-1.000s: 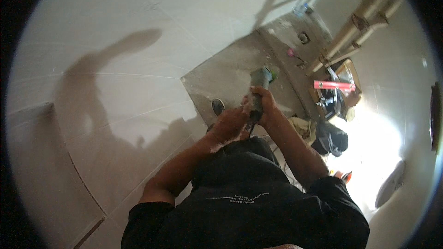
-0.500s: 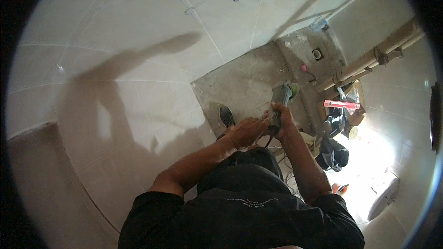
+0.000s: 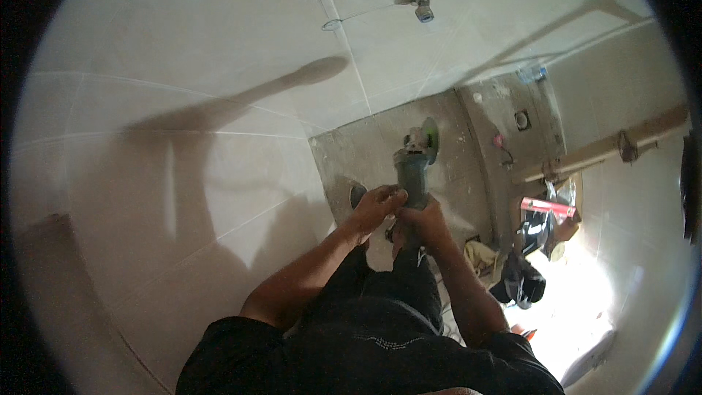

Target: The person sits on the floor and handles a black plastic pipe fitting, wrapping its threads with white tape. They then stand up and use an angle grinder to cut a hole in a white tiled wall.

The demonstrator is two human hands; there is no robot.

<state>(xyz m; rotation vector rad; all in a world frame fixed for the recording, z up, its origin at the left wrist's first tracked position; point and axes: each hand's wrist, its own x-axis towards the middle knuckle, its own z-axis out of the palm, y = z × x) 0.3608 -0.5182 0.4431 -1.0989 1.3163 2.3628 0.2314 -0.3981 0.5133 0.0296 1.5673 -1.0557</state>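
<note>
An angle grinder (image 3: 412, 179) with a dark green body points away from me, its metal head at the far end. A thin green disc (image 3: 431, 140) stands on edge at the head's right side. My right hand (image 3: 428, 221) is closed round the rear of the body. Bent fingers of my left hand (image 3: 380, 205) are pressed against the body's left side; their exact grip is partly hidden. Below the tool is the grey, dusty floor (image 3: 373, 132), beside one of my shoes (image 3: 357, 194).
Pale tiled wall (image 3: 248, 29) rises on the left and ahead, carrying a metal tap (image 3: 423, 7). A round drain (image 3: 521, 120) lies far right. Pipes (image 3: 599, 143) run along the right wall above a box with a red level (image 3: 548, 207). A black bag (image 3: 523, 281) sits nearer.
The grinder has moved left and turned, its head now pointing straight ahead and the disc showing more fully. Both hands have shifted with it, and my view has tilted slightly.
</note>
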